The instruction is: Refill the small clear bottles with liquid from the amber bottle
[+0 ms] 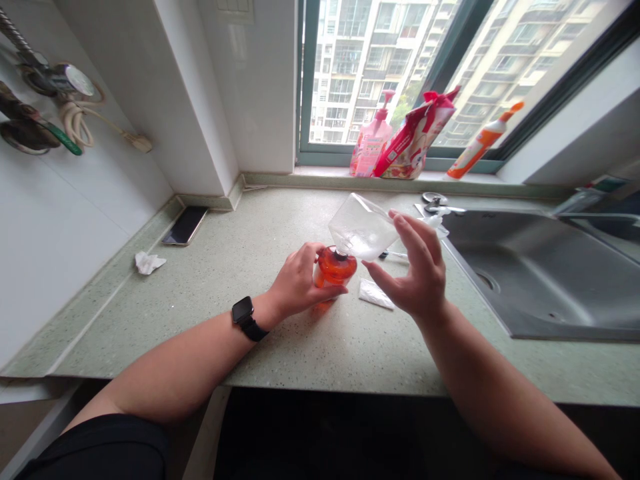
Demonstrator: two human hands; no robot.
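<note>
from the head view, the left hand (299,281) is wrapped around the orange bottle (334,269), fingers curled tight on its side. the bottle stands upright on the speckled green counter (260,240), about in the middle, left of the sink (540,273). the right hand (419,268) holds a clear pouch (361,228) tipped over, its spout set down in the bottle's neck. the forefinger lies on the pouch's upper edge and the thumb sits under it, the other fingers loosely spread. a black watch (243,312) sits on the left wrist. a small white packet (376,294) lies on the counter just under the right hand. further left are a crumpled tissue (148,263) and a phone (185,225) near the wall. on the window sill stand a pink pouch (371,141), a red bag (415,137) and an orange and white bottle (480,144).
</note>
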